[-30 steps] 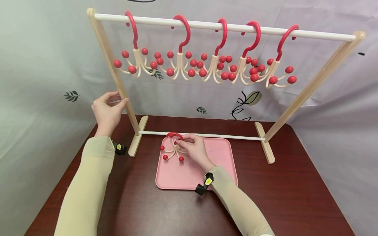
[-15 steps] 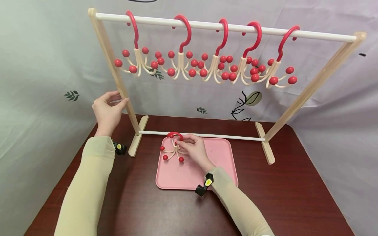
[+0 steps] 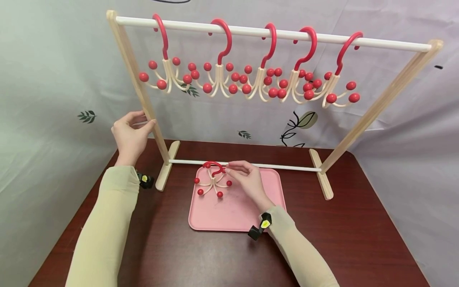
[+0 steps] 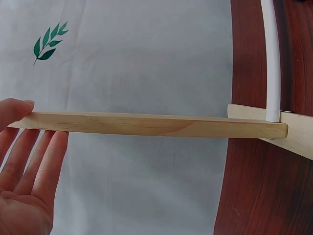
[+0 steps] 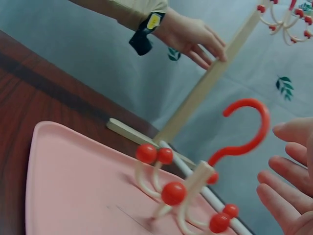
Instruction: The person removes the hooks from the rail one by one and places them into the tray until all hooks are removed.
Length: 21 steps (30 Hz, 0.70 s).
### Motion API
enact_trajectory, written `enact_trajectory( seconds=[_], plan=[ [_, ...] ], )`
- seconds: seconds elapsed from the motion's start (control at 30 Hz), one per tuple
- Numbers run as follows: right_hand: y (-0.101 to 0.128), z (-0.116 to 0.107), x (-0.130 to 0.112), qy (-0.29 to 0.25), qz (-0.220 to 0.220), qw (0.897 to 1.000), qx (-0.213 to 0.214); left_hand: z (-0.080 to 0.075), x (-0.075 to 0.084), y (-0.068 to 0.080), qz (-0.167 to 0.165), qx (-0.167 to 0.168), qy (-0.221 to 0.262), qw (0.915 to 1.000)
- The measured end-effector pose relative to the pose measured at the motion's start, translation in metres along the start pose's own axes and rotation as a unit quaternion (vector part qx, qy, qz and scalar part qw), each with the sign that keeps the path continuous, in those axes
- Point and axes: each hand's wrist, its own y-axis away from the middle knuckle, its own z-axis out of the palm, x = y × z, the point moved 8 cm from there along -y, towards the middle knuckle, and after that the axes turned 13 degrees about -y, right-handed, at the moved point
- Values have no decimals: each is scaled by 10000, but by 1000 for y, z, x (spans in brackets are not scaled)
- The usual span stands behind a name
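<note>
A hook hanger (image 3: 213, 180) with a red hook, cream arms and red ball tips stands on the left part of a pink tray (image 3: 236, 215). My right hand (image 3: 247, 181) is just right of its hook, fingers extended; in the right wrist view a gap shows between those fingertips (image 5: 279, 128) and the red hook. My left hand (image 3: 130, 133) pinches the left wooden post (image 3: 152, 115) of a rack, thumb on one side and fingertips on the other, as the left wrist view shows (image 4: 122, 122). Nothing is held in the right hand.
Several similar hangers (image 3: 219, 75) hang along the rack's white top rod (image 3: 247, 30). A white lower rod (image 3: 287, 167) runs behind the tray, between wooden feet (image 3: 321, 175). The dark red table (image 3: 168, 239) meets a pale curtain (image 3: 215, 119) at the back.
My right hand has let go of the hanger and moved a little to the right, leaving it standing on the tray. The left hand keeps its place on the post.
</note>
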Motion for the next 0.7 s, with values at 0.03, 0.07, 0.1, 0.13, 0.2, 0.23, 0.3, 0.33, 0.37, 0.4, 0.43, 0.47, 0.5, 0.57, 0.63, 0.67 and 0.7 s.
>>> enact_trajectory(
  seconds=[0.03, 0.07, 0.1, 0.13, 0.2, 0.23, 0.3, 0.33, 0.37, 0.4, 0.43, 0.47, 0.5, 0.57, 0.63, 0.67, 0.7],
  plan=[
    [0, -4, -2, -10, -40, 10000, 14, 0, 0, 0, -2, -4, -4, 10000],
    [1, -9, -4, 16, -62, 10000, 33, 0, 0, 0, -14, -13, -10, 10000],
    [1, -14, -6, 50, -97, 9999, 56, 0, 0, 0, -18, -20, -19, 10000],
    [2, -19, -9, 63, -117, 9999, 91, 0, -1, 0, -18, -23, -27, 10000],
    [4, -30, -14, 29, -128, 9998, 143, 0, -1, 0, -19, -21, -33, 10000],
    [5, -36, -16, 36, -116, 9998, 185, 0, -1, 0, -16, -21, -33, 10000],
    [9, -47, -20, 9, -93, 9996, 264, 0, -1, 0, -2, -10, -38, 10000],
    [10, -53, -21, 0, -85, 9995, 310, 0, -2, 0, 0, -8, -36, 10000],
    [12, -59, -23, -4, -91, 9994, 347, 0, -2, 0, -5, -9, -36, 10000],
    [14, -65, -24, -10, -97, 9992, 390, 0, -2, 0, -12, -13, -41, 10000],
    [15, -70, -25, -1, -120, 9990, 433, 0, -2, 0, -21, -16, -38, 10000],
    [17, -75, -27, -14, -144, 9987, 481, 0, -2, 1, -28, -18, -39, 10000],
    [18, -80, -28, -23, -171, 9984, 532, 0, -2, 0, -29, -19, -41, 10000],
    [21, -90, -33, -13, -228, 9977, 637, 0, -2, 0, -35, -18, -45, 10000],
    [23, -98, -38, -72, -270, 9966, 772, 0, -1, 0, -14, -8, -40, 10000],
    [24, -102, -41, -94, -296, 9960, 837, 0, -1, 0, -3, -3, -38, 10000],
    [25, -106, -45, -96, -325, 9953, 905, 1, -1, -1, 1, 0, -44, 10000]
  ],
)
